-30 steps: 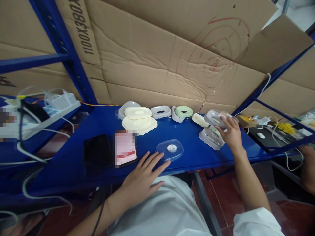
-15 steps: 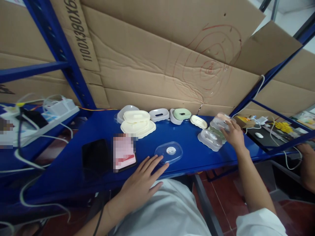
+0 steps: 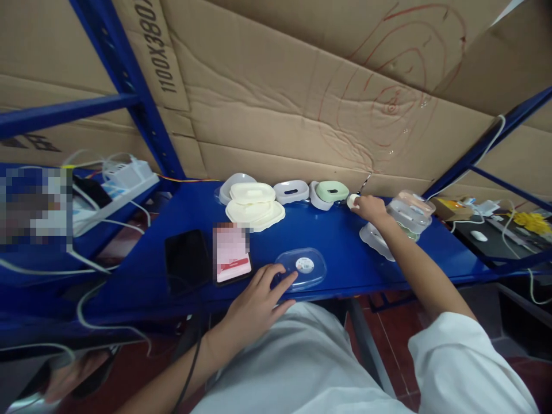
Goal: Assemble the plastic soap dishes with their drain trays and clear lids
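My right hand (image 3: 371,208) has its fingers closed on the small cream oval dish (image 3: 352,200) at the back of the table; most of the dish is hidden behind the hand. My left hand (image 3: 259,293) lies with fingers apart at the front edge, its fingertips at the rim of a clear plastic lid (image 3: 317,275) bearing a round white label. Under my right forearm are stacked dishes with clear covers (image 3: 409,215), partly hidden. Left of the cream dish sit a green oval dish (image 3: 338,190) with a dark slot and a grey slotted dish (image 3: 290,192).
Cream trays (image 3: 254,215) are stacked at the back left, beside a grey dish (image 3: 237,181). A black tablet-like object (image 3: 186,260) and a phone-like object with a pink surface (image 3: 233,256) lie front left. Cardboard (image 3: 259,86) walls the back; a power strip (image 3: 133,190) stands left.
My right hand has moved left from the stacked covered dishes to the cream oval dish and closed on it. My left hand stays by the clear lid. The view has shifted slightly.
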The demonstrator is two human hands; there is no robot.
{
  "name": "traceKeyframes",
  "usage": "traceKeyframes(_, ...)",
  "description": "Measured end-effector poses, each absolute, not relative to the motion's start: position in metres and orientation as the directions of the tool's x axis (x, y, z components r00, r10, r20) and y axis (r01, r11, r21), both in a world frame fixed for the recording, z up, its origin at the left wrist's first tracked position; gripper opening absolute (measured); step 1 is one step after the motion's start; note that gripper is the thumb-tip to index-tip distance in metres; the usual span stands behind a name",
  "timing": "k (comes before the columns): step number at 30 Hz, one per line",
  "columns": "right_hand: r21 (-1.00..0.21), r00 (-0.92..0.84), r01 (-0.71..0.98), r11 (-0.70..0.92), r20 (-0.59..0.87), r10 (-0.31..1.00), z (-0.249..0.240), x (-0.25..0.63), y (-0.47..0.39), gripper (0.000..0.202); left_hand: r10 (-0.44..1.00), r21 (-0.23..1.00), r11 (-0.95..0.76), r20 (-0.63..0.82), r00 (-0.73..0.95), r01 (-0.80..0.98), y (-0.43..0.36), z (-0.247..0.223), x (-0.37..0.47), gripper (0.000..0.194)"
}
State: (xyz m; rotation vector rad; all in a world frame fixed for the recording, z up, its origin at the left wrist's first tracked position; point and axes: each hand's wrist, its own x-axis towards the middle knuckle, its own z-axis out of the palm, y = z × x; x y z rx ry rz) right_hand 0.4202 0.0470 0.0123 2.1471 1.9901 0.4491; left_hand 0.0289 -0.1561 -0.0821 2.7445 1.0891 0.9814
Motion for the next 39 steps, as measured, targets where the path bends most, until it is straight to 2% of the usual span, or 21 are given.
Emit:
traceKeyframes(10, 0.302, -0.108, 0.949, 0.085, 0.060, 0.992, 0.016, 0.399, 0.008, 0.027, 0.534, 0.170, -0.792, 0.658, 0.530, 0.586, -0.155, -0.086, 0.033, 0.029)
traceKeyframes(15, 0.202, -0.411, 0.896, 0.396, 0.034, 0.911, 0.006, 0.353, -0.029, 0.020, 0.472, 0.166, -0.811, 0.752, 0.461, 0.560, -0.156, -0.087, 0.034, 0.021)
traceKeyframes(19, 0.009, -0.663, 0.749, 0.663, 0.012, 0.749, 0.003, 0.330, -0.029, 0.027, 0.481, 0.176, -0.799, 0.761, 0.436, 0.575, -0.157, -0.088, 0.034, 0.017)
traceKeyframes(21, 0.013, -0.644, 0.763, 0.646, 0.103, 0.758, 0.005, 0.331, -0.014, 0.037, 0.492, 0.172, -0.793, 0.746, 0.449, 0.584, -0.157, -0.088, 0.034, 0.016)
traceKeyframes(24, 0.169, -0.416, 0.908, 0.383, 0.270, 0.868, 0.009, 0.342, 0.017, 0.045, 0.524, 0.177, -0.776, 0.716, 0.461, 0.606, -0.156, -0.089, 0.035, 0.016)
traceKeyframes(26, 0.247, -0.285, 0.944, 0.219, 0.273, 0.919, 0.011, 0.351, 0.037, 0.049, 0.546, 0.182, -0.762, 0.697, 0.465, 0.621, -0.156, -0.088, 0.035, 0.017)
traceKeyframes(28, 0.276, -0.220, 0.948, 0.155, 0.222, 0.950, 0.012, 0.356, 0.052, 0.050, 0.558, 0.174, -0.757, 0.675, 0.483, 0.630, -0.156, -0.087, 0.035, 0.019)
traceKeyframes(31, 0.264, -0.177, 0.957, 0.120, 0.206, 0.962, 0.014, 0.355, 0.059, 0.040, 0.573, 0.125, -0.741, 0.631, 0.524, 0.660, -0.156, -0.085, 0.035, 0.031)
traceKeyframes(34, 0.238, -0.180, 0.964, 0.116, 0.271, 0.946, 0.017, 0.350, 0.048, 0.038, 0.611, 0.073, -0.698, 0.580, 0.539, 0.712, -0.158, -0.083, 0.037, 0.043)
traceKeyframes(39, 0.126, -0.379, 0.923, 0.362, 0.450, 0.809, 0.015, 0.341, -0.012, 0.040, 0.673, 0.071, -0.635, 0.540, 0.506, 0.769, -0.158, -0.076, 0.036, 0.056)
